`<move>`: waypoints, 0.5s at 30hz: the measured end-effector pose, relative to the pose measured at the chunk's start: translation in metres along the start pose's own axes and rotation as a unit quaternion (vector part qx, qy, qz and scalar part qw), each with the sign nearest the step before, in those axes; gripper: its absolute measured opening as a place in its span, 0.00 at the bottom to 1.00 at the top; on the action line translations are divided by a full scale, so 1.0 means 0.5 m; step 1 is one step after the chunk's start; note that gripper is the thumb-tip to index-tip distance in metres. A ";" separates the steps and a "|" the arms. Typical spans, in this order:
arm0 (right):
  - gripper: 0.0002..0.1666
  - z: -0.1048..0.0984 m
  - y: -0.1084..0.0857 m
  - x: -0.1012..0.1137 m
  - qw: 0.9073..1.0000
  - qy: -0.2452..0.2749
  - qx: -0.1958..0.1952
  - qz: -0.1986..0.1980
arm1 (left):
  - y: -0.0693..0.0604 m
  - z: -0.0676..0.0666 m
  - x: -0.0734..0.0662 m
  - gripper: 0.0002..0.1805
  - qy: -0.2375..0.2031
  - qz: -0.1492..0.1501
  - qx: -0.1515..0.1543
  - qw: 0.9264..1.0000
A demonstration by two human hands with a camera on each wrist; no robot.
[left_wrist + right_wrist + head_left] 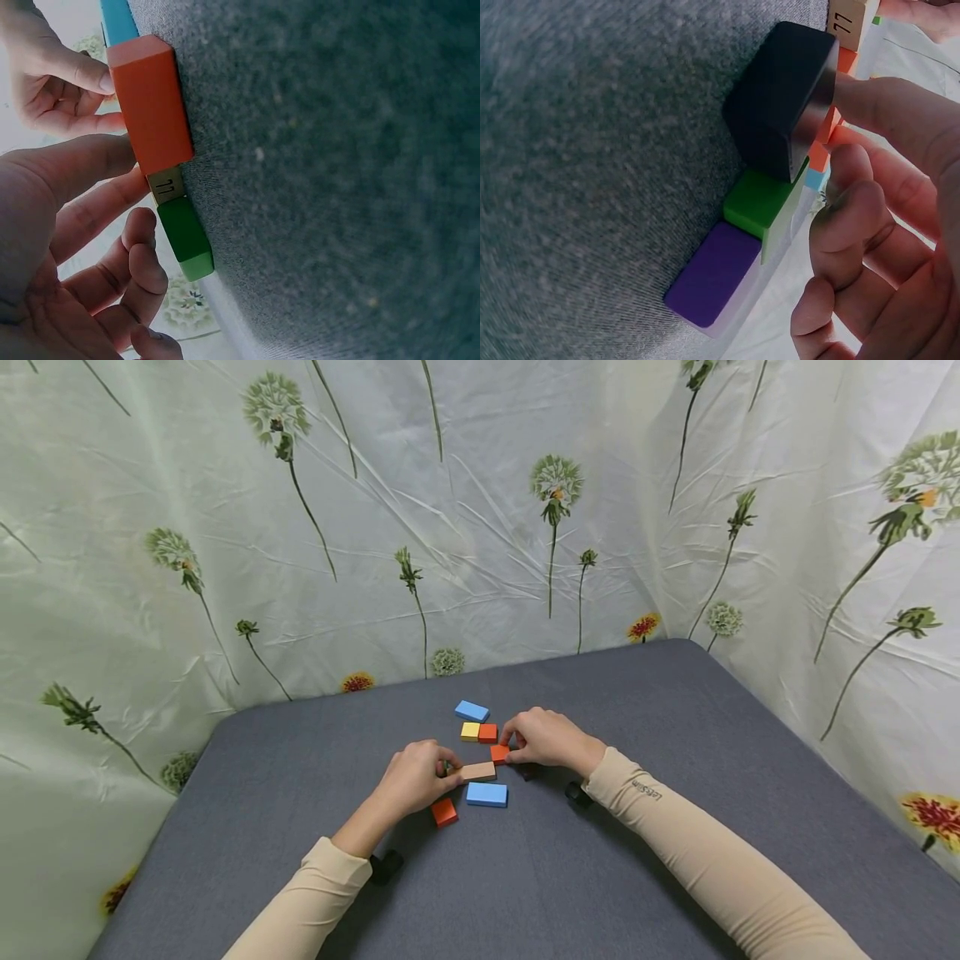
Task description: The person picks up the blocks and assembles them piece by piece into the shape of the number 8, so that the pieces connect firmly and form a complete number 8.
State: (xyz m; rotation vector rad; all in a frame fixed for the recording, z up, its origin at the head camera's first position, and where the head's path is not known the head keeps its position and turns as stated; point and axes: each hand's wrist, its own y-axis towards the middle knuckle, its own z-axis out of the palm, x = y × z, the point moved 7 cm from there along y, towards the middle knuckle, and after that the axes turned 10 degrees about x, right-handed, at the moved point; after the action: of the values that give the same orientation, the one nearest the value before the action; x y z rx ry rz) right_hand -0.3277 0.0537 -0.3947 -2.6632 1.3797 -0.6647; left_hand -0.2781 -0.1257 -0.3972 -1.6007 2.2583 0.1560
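Observation:
My left hand (420,777) pinches one end of a flat tan wooden block (478,772) between thumb and forefinger. The block bears a printed "77" on its end (846,24), seen in the right wrist view. My right hand (551,739) pinches a small red block (499,754) just beyond the wooden block's right end. A blue block (487,795) lies nearer to me, and a red block (444,812) sits below the left hand. In the right wrist view, a black block (776,101) partly hides the right thumb's tip. A green block (185,236) is beside the left fingers.
A yellow block (470,732) and another red block (488,732) stand side by side, with a second blue block (472,710) behind them. Green (765,199) and purple (716,276) blocks lie past the black one. A floral curtain (480,527) surrounds the grey table (600,868).

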 end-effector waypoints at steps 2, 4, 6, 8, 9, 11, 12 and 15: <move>0.15 0.000 -0.001 0.000 1.000 0.003 0.001 0.000 | 0.000 0.001 0.000 0.05 0.000 0.002 0.001 1.000; 0.15 0.000 -0.002 0.000 1.000 0.006 0.001 0.000 | 0.000 0.001 0.001 0.05 0.000 0.004 0.001 1.000; 0.15 0.000 -0.003 0.001 1.000 0.008 0.001 -0.002 | 0.000 0.002 0.001 0.05 -0.001 0.007 0.002 1.000; 0.15 -0.001 -0.004 0.001 1.000 0.010 -0.001 -0.004 | 0.000 0.002 0.001 0.05 -0.002 0.009 0.002 1.000; 0.14 -0.001 -0.005 0.001 1.000 0.011 -0.001 -0.005 | 0.000 0.002 0.001 0.05 -0.002 0.011 0.001 1.000; 0.14 -0.001 -0.006 0.002 1.000 0.013 -0.003 -0.008 | -0.001 0.002 0.001 0.05 -0.002 0.014 0.000 1.000; 0.14 -0.001 -0.007 0.003 1.000 0.013 -0.004 -0.010 | -0.001 0.002 0.001 0.05 -0.001 0.015 0.000 1.000; 0.14 -0.001 -0.011 0.006 1.000 0.016 -0.008 -0.017 | -0.003 0.002 0.000 0.05 -0.001 0.018 -0.002 1.000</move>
State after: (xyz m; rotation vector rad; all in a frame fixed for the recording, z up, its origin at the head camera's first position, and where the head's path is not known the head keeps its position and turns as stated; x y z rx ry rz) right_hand -0.3222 0.0547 -0.3918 -2.7054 1.3558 -0.7058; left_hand -0.2767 -0.1261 -0.3981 -1.5626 2.2876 0.1702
